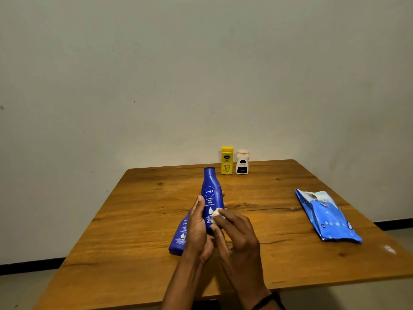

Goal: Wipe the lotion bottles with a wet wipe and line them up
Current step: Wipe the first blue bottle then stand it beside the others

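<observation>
The left hand (197, 229) is wrapped round the lower body of the blue bottle (209, 191), holding it upright over the middle of the table (134, 220). The right hand (239, 233) pinches a balled-up wipe (218, 217) against its label. So I'd say the wiping is under way on this one. At the far edge the yellow bottle (227, 161) and white bottle (242, 163) stand side by side, which looks like a row begun, though I can't tell if they are wiped. A second blue bottle (178, 240) lies behind the left hand, probably still to do. The pack (326, 215) lies to the right.
</observation>
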